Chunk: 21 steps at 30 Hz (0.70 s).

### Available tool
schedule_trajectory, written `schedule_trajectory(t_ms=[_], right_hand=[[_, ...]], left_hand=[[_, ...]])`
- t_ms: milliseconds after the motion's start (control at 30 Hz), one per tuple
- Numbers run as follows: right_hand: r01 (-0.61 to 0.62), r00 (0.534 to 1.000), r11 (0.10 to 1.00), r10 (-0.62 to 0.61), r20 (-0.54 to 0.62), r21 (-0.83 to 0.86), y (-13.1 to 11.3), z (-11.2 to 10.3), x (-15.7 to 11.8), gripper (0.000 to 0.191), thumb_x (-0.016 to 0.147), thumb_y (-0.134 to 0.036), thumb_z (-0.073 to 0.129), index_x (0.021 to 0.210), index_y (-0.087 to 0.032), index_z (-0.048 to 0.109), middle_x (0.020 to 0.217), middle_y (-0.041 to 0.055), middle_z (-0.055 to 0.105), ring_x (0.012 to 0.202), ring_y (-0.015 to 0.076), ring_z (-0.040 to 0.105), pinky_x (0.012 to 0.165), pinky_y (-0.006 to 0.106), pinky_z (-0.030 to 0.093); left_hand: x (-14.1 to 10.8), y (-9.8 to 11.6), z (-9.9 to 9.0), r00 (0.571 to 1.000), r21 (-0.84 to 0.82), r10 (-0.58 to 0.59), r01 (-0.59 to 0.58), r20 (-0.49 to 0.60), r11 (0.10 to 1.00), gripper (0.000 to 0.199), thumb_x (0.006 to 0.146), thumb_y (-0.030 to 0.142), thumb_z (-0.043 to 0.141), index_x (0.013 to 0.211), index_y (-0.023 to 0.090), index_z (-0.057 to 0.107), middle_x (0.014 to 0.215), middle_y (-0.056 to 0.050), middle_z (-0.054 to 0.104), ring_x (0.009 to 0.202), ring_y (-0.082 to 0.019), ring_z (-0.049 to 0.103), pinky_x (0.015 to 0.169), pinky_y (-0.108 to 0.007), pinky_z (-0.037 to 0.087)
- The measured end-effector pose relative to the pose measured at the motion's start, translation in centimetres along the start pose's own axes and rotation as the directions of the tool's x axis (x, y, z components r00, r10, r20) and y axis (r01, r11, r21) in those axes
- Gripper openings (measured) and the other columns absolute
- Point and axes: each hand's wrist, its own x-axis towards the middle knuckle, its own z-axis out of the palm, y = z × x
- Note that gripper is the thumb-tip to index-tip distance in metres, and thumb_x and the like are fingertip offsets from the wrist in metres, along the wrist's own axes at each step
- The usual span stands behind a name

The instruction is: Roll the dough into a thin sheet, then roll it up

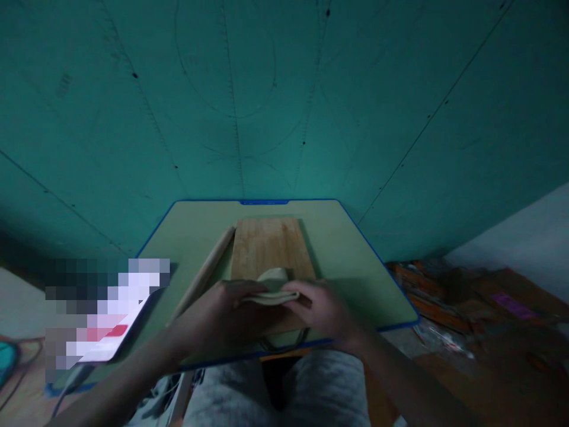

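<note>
Between my two hands is a pale, soft piece of dough (272,298), folded over, with its rounded back part standing up. My left hand (224,308) is closed on its left end, most of the fingers hidden. At the right end, my right hand (326,308) pinches the folded edge between thumb and fingers. The dough is over the near part of a wooden cutting board (269,246) with a dark handle (282,347) at its near end. Along the board's left side a long wooden rolling pin (208,267) lies slanted, partly behind my left forearm.
The pale tabletop (355,261) has a blue rim and stands against a green wall (249,107). A lit phone-like screen (128,311), partly pixelated, is at the left with a cable. Boxes and plastic wrapping (444,338) lie on the floor at the right.
</note>
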Motion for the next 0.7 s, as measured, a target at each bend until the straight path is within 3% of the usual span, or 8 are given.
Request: schedule_trajectory(t_ms=[100, 200, 300, 400, 467, 567, 633, 700], right_hand=[[-0.061, 0.981, 0.995, 0.075, -0.181, 0.082, 0.6, 0.5, 1.3, 0.031, 0.089, -0.022, 0.064, 0.119, -0.026, 0.066, 0.108, 0.0026, 0.076, 0.090, 0.0176, 0.071, 0.079, 0.029, 0.054], [0.003, 0.967, 0.994, -0.030, -0.251, -0.108, 0.7, 0.2, 2.6, 0.029, 0.092, -0.019, 0.059, 0.119, -0.023, 0.067, 0.126, 0.0085, 0.070, 0.115, 0.0219, 0.066, 0.099, 0.036, 0.052], [0.094, 0.987, 0.956, -0.125, -0.098, -0.276, 0.9, -0.4, 2.3, 0.030, 0.096, -0.022, 0.056, 0.123, -0.022, 0.069, 0.152, 0.0117, 0.052, 0.140, 0.0264, 0.049, 0.116, 0.045, 0.039], [0.103, 0.993, 0.963, -0.086, 0.079, -0.249, 1.8, -1.2, 1.8, 0.052, 0.091, -0.022, 0.063, 0.143, -0.024, 0.056, 0.163, 0.0112, 0.038, 0.146, 0.0258, 0.042, 0.119, 0.045, 0.037], [0.086, 0.992, 0.971, -0.062, 0.114, -0.225, 2.6, -1.6, 2.0, 0.061, 0.088, -0.018, 0.066, 0.147, -0.024, 0.051, 0.161, 0.0111, 0.042, 0.145, 0.0247, 0.044, 0.119, 0.045, 0.037], [0.099, 0.994, 0.976, -0.091, 0.054, -0.195, 3.2, -2.0, 3.0, 0.043, 0.088, -0.018, 0.070, 0.130, -0.024, 0.064, 0.140, 0.0096, 0.063, 0.133, 0.0242, 0.054, 0.114, 0.044, 0.041], [0.100, 0.995, 0.986, -0.103, -0.012, -0.131, 2.9, -2.0, 3.5, 0.021, 0.090, -0.023, 0.069, 0.111, -0.022, 0.069, 0.123, 0.0080, 0.070, 0.120, 0.0229, 0.061, 0.104, 0.039, 0.046], [0.050, 0.996, 0.998, -0.052, -0.075, -0.036, 2.0, -1.9, 3.7, 0.011, 0.093, -0.029, 0.065, 0.101, -0.021, 0.068, 0.105, 0.0051, 0.072, 0.100, 0.0198, 0.066, 0.088, 0.033, 0.050]], left_hand=[[1.8, -0.8, -0.1, 0.983, 0.042, 0.030, -0.023, -0.182, 0.999, 0.032, 0.091, 0.035, 0.053, 0.115, 0.023, 0.071, 0.110, -0.007, 0.076, 0.097, -0.024, 0.071, 0.085, -0.032, 0.057], [3.0, -1.5, 0.0, 0.950, 0.257, 0.150, -0.078, -0.274, 0.963, 0.030, 0.093, 0.028, 0.052, 0.116, 0.020, 0.069, 0.119, -0.012, 0.071, 0.108, -0.026, 0.067, 0.093, -0.037, 0.054], [2.5, -1.4, 1.0, 0.946, 0.418, 0.228, -0.115, -0.231, 0.901, 0.029, 0.098, 0.027, 0.046, 0.114, 0.021, 0.070, 0.117, -0.013, 0.071, 0.108, -0.027, 0.066, 0.093, -0.042, 0.053], [1.7, -0.6, 2.6, 0.972, 0.514, 0.178, -0.075, -0.154, 0.854, 0.032, 0.096, 0.038, 0.055, 0.118, 0.018, 0.067, 0.112, -0.014, 0.071, 0.102, -0.030, 0.067, 0.090, -0.046, 0.053], [1.7, -0.1, 3.4, 0.979, 0.557, 0.132, -0.024, -0.156, 0.830, 0.040, 0.091, 0.045, 0.062, 0.119, 0.016, 0.065, 0.116, -0.016, 0.070, 0.105, -0.033, 0.066, 0.092, -0.049, 0.052], [2.2, 0.1, 3.5, 0.980, 0.507, 0.104, -0.006, -0.167, 0.862, 0.032, 0.096, 0.039, 0.055, 0.116, 0.017, 0.066, 0.118, -0.015, 0.071, 0.108, -0.032, 0.065, 0.094, -0.047, 0.050], [2.4, 0.2, 2.8, 0.987, 0.353, 0.042, 0.017, -0.158, 0.935, 0.029, 0.098, 0.034, 0.045, 0.110, 0.018, 0.066, 0.110, -0.013, 0.073, 0.100, -0.028, 0.067, 0.088, -0.041, 0.051], [2.4, 0.5, 1.5, 0.989, 0.120, -0.065, 0.081, -0.135, 0.989, 0.033, 0.096, 0.037, 0.042, 0.109, 0.018, 0.065, 0.099, -0.010, 0.074, 0.089, -0.025, 0.068, 0.077, -0.035, 0.052]])
